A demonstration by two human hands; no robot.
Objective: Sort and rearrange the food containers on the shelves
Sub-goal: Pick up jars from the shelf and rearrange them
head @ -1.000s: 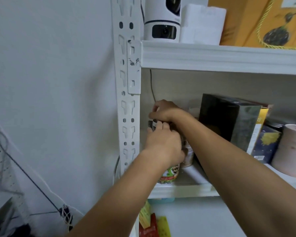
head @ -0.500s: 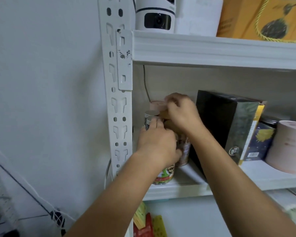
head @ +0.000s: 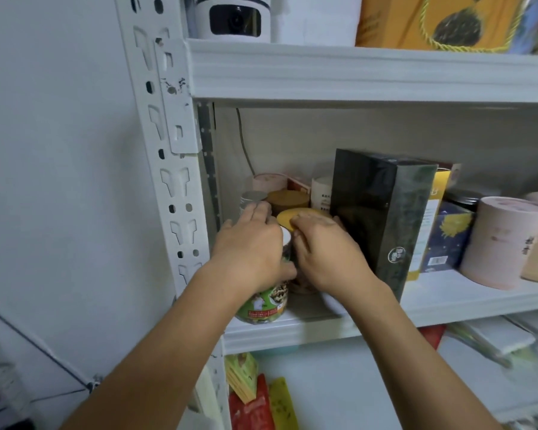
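Observation:
At the left end of the middle shelf stands a clear jar with a green label; my left hand grips it from above and the side. Beside it on the right, my right hand holds a jar with a yellow lid, fingers curled over the lid's rim. Behind them stand a grey-lidded jar, a brown-lidded jar and a pink tube. A white-labelled container sits further back.
A tall black box stands right beside my right hand, with a yellow box, a dark blue box and pink round tubs further right. The white shelf post borders my left hand. A camera sits on the upper shelf.
My right hand has come forward from the back jars onto the yellow-lidded jar in front. The left hand stays on the green-labelled jar. The view has shifted closer.

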